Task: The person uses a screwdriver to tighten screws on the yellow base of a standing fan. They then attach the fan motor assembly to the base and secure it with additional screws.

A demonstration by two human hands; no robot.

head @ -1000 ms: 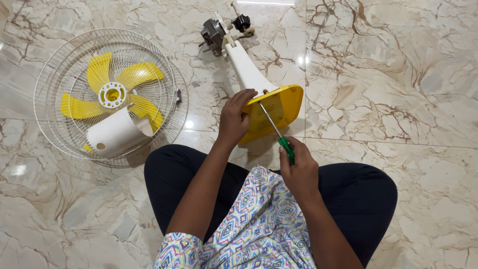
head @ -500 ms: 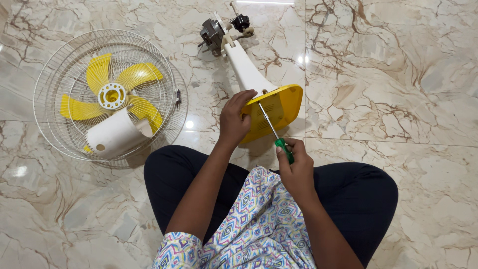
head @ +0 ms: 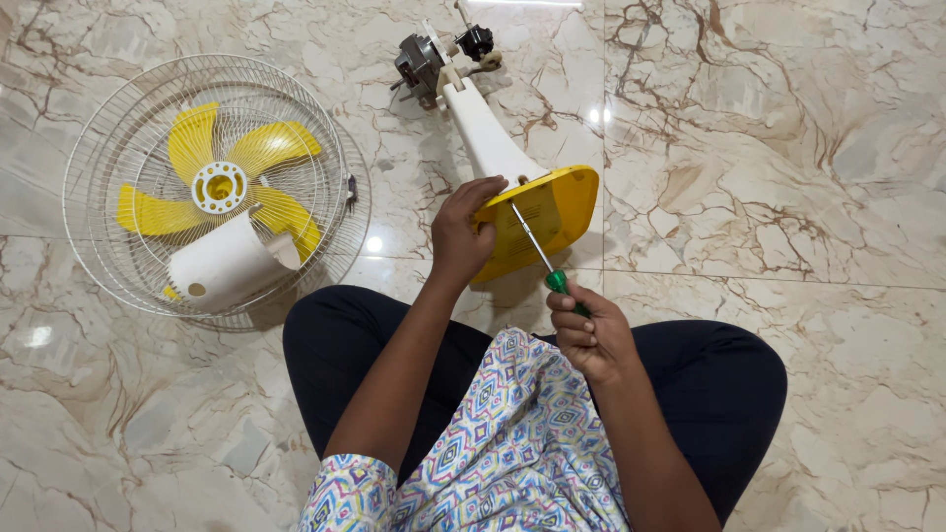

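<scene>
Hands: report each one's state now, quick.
Left hand: gripping the edge of the yellow fan base.
Right hand: closed around the green-handled screwdriver.

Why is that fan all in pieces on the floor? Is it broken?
It is taken apart: the yellow blade lies loose inside the wire guard, and the bare motor shows at the stand's top. Whether anything is actually broken cannot be told.

White wire fan guard (head: 108, 128) — yellow blades (head: 222, 182), white cover (head: 222, 266) inside.
</scene>
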